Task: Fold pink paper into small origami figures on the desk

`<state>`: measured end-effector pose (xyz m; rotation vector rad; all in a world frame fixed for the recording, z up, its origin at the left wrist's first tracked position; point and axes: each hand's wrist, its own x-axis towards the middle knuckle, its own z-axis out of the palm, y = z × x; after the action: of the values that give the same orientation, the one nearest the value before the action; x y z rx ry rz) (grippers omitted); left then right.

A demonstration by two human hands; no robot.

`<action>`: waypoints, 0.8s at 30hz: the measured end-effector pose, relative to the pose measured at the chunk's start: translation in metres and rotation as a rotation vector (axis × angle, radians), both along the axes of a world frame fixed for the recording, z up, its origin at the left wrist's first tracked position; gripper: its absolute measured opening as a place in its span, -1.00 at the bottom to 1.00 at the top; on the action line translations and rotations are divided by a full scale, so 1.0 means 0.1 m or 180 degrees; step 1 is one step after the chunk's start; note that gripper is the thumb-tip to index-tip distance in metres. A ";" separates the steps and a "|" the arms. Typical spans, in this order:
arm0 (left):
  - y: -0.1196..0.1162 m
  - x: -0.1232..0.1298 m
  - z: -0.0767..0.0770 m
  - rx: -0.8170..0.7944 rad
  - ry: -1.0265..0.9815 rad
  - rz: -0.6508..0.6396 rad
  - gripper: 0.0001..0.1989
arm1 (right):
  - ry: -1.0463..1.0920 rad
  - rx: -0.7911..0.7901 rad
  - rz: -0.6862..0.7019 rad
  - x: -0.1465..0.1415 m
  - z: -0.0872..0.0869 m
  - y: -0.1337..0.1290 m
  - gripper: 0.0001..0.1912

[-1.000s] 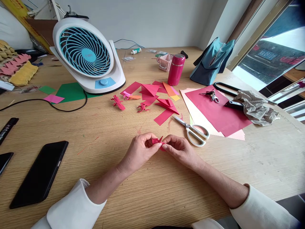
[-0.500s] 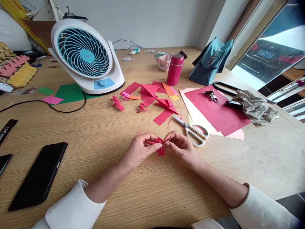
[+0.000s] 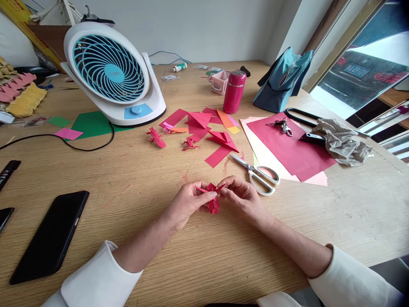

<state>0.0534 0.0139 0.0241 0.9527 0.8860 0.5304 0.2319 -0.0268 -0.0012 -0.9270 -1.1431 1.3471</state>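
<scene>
A small folded red paper piece (image 3: 213,206) with thin pointed arms is held over the front middle of the table. My left hand (image 3: 188,201) pinches it from the left between thumb and fingers. From the right, my right hand (image 3: 243,197) has thumb and fingertips closed on its right point. Beyond my hands lie two folded red paper figures (image 3: 156,138) (image 3: 190,143) and several red folded pieces (image 3: 223,140). White-handled scissors (image 3: 260,175) rest just beyond my right hand.
A white and blue fan (image 3: 114,73) stands back left, its black cable crossing the table. A phone (image 3: 51,234) lies front left. At the right are red sheets (image 3: 289,147) with keys, a crumpled cloth (image 3: 340,143), a red flask (image 3: 234,91) and a blue bag (image 3: 283,81).
The paper in my hands has tilted, so more of its lower part shows. Its right point now sticks up between my right fingertips. The view has shifted slightly.
</scene>
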 end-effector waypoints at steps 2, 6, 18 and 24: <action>0.00 0.00 0.00 0.0025 0.0046 -0.0025 -0.62 | -0.0053 -0.0017 -0.0032 0.00 0.00 0.00 -0.76; -0.01 0.01 -0.04 0.0266 0.0280 -0.0103 -0.67 | -0.0194 -0.0017 -0.0032 -0.01 0.00 -0.01 -0.74; -0.02 0.03 -0.05 0.1288 0.0352 -0.0150 -0.76 | -0.0210 0.0108 0.0091 -0.04 0.03 -0.05 -0.76; -0.02 0.02 -0.02 0.0674 0.0131 0.0003 -0.73 | -0.0584 0.0316 -0.0030 -0.03 0.01 -0.07 -0.81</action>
<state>0.0558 0.0119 0.0219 1.1587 0.8789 0.6160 0.2285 -0.0339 -0.0004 -0.9975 -1.3313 1.2051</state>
